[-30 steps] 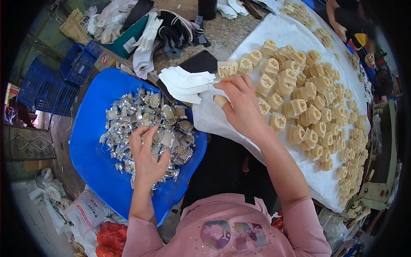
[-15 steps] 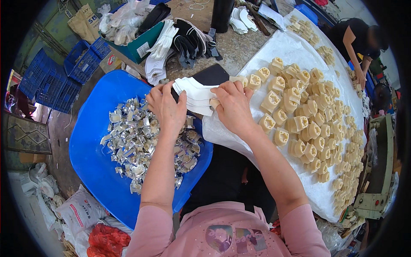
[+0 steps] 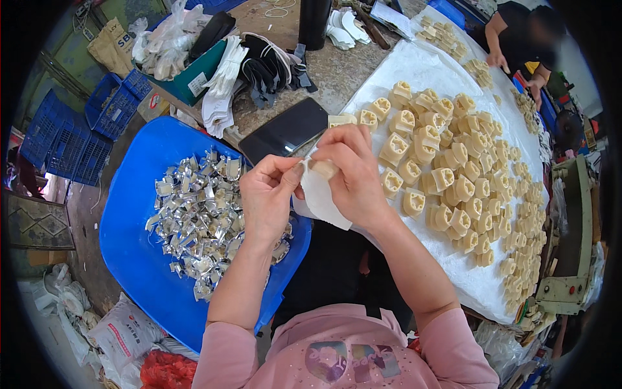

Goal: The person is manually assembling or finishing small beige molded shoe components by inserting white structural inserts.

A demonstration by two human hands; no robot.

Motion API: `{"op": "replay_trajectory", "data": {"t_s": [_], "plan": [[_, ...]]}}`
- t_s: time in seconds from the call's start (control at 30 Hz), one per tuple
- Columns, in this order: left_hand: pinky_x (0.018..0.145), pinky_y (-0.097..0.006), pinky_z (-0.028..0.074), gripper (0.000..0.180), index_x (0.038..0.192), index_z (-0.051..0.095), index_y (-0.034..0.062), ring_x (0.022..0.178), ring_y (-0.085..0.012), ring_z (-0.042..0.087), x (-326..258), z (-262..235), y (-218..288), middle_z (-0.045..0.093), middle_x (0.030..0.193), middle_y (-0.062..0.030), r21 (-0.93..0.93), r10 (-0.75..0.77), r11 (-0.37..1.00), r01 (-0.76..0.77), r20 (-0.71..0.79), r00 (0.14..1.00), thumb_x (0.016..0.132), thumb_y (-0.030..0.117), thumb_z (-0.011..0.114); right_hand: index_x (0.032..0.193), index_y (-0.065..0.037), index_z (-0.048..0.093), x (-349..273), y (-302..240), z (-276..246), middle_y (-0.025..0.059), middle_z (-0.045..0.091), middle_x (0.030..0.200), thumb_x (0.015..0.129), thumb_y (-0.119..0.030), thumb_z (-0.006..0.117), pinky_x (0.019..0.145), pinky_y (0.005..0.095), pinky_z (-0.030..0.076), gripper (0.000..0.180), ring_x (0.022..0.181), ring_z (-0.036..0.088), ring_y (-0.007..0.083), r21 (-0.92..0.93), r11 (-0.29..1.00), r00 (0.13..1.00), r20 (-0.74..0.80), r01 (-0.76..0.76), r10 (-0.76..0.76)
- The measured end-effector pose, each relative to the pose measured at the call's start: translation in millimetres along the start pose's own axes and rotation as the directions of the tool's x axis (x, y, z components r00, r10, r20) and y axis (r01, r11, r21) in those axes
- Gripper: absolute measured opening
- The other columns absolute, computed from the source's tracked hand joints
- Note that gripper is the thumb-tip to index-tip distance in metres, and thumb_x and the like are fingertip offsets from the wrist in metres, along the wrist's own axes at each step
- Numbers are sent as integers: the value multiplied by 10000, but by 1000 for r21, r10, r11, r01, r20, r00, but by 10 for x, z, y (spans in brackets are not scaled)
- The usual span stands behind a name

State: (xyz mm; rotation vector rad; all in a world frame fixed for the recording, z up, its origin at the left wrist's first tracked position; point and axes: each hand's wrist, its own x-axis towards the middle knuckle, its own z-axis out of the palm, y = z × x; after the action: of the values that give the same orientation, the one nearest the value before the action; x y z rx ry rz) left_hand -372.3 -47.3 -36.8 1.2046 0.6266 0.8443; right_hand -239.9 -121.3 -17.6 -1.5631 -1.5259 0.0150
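Observation:
Over the near edge of the table, my left hand (image 3: 269, 194) pinches the upper edge of a thin white curved piece (image 3: 322, 200), which looks like cloth or paper. My right hand (image 3: 353, 172) is closed on a small cream-coloured molded block (image 3: 325, 169), held against the same white piece. The white piece hangs down between my hands; its top is partly hidden by my fingers. A black smartphone (image 3: 285, 133) lies just beyond my left hand. Many similar cream blocks (image 3: 424, 142) are heaped on a white sheet (image 3: 372, 84) to the right.
Below my left forearm stands a blue tub (image 3: 139, 259) of silvery wrapped parts (image 3: 201, 220). Behind are a green box (image 3: 188, 84) of plastic bags, white strips (image 3: 219, 107), and a dark cylinder (image 3: 315, 26). A person (image 3: 518, 39) works at the far right.
The layered white pieces have left the place over the phone, which now shows fully. My hands have drawn nearer and together, holding a white piece and a cream block. The view has shifted slightly.

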Motion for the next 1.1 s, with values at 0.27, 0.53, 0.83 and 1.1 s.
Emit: {"op": "replay_trajectory", "data": {"t_s": [0.27,0.53,0.83,1.1], "plan": [[576,-209,449,45,922,597,-1,632,-69,551,115,91,-261,602,739,-22,188,28,982,4,-164,986,890,15,570,954,-45,502,-438,37,-762,103,586,926,839,72,493,774,281,437,164,839,540,160,598,797,823,-494,86,281],[689,-325,454,342,955,661,79,853,-262,533,138,12,-359,564,1022,-113,762,627,313,-567,282,726,693,-131,598,940,-26,554,-391,-45,-868,93,589,906,813,41,571,754,281,434,144,830,552,170,334,933,877,-399,-132,267],[744,-364,461,326,1090,620,8,843,-296,568,-159,269,114,567,980,-156,519,300,605,-604,555,776,778,101,634,873,-66,588,-126,-107,-551,65,595,843,727,38,587,787,360,394,179,871,541,264,68,996,998,22,-65,64],[470,-203,274,352,1113,622,-26,514,-31,355,-111,90,-36,480,633,35,172,41,984,-41,5,999,991,255,446,943,-66,631,110,453,-491,61,626,989,698,-19,622,882,360,420,250,1011,526,235,-201,980,995,103,8,13]]}}
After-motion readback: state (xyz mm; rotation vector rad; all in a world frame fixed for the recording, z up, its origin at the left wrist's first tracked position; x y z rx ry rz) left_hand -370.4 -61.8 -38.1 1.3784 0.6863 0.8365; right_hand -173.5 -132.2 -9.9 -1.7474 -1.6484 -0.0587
